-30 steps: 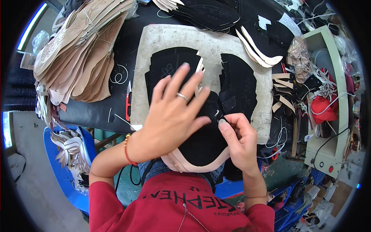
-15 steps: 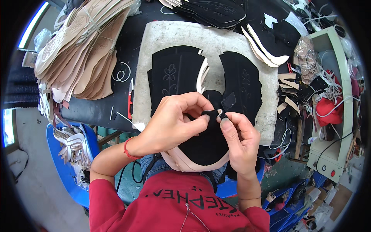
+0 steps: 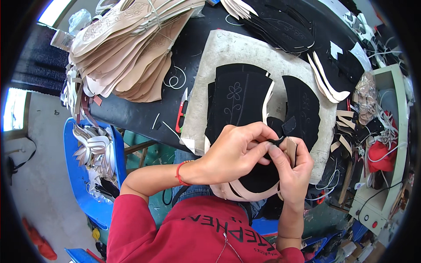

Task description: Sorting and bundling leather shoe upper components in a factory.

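My left hand [image 3: 234, 151] and my right hand [image 3: 294, 168] meet above the near edge of a board, both closed in a pinch. Between their fingertips is the edge of a black leather-like piece [image 3: 258, 177] with a pale beige underside, probably a boot upper. A tan flap [image 3: 290, 151] of it stands up by my right fingers. The piece's lower part hangs toward my lap, its pale beige rim [image 3: 232, 193] showing. Just beyond my hands, black flower-stitched panels [image 3: 237, 94] lie stacked on the left, with another black panel [image 3: 302, 103] on the right.
The whitish board [image 3: 206, 57] rests on a black table. Red-handled scissors [image 3: 181, 111] lie left of it, near a tied stack of beige panels [image 3: 127, 57]. A blue chair [image 3: 72, 166] holds cut strips. Pale curved strips [image 3: 322, 81] lie right, before a pale green machine frame [image 3: 394, 127].
The whole view has swung, so the scene sits farther right. My hands stay together on the black piece; a tan flap now shows by my right fingers.
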Action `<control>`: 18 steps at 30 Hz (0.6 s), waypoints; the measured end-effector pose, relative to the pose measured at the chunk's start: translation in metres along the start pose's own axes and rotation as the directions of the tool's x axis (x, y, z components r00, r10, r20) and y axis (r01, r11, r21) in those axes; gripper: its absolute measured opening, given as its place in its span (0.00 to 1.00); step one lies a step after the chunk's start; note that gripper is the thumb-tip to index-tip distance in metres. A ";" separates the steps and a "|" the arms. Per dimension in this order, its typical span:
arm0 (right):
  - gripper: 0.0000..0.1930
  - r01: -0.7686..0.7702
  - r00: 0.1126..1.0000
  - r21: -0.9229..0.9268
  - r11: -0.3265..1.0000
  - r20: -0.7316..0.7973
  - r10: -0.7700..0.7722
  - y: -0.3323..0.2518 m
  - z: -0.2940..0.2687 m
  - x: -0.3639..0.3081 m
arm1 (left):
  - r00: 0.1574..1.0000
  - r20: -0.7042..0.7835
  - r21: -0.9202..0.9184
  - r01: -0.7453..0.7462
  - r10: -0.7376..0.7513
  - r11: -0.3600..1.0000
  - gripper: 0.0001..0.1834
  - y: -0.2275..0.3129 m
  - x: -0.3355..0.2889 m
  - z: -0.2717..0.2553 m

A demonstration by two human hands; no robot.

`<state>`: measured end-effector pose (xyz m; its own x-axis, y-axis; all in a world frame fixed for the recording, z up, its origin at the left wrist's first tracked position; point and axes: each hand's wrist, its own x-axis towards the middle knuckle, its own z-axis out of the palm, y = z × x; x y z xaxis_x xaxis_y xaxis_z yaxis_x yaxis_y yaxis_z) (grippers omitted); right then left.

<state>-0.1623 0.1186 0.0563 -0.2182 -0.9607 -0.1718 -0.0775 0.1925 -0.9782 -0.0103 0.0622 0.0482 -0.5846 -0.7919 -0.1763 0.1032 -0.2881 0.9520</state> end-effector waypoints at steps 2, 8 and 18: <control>0.08 0.025 1.000 0.027 0.999 -0.008 -0.025 0.002 0.003 -0.001 | 0.997 -0.019 0.070 -0.071 0.072 0.995 0.09 -0.001 0.002 0.001; 0.06 0.033 0.999 0.108 0.994 -0.023 -0.031 0.007 0.006 0.005 | 0.979 -0.072 0.258 -0.168 0.192 0.951 0.08 -0.010 0.010 -0.001; 0.07 -0.045 0.998 0.065 0.997 0.052 0.042 0.005 0.001 0.002 | 0.981 0.006 0.342 -0.185 0.195 0.921 0.08 -0.002 0.004 -0.008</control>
<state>-0.1622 0.1178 0.0509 -0.1706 -0.9609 -0.2183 -0.0039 0.2222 -0.9750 -0.0067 0.0552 0.0440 -0.5579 -0.8298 0.0143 -0.0717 0.0654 0.9953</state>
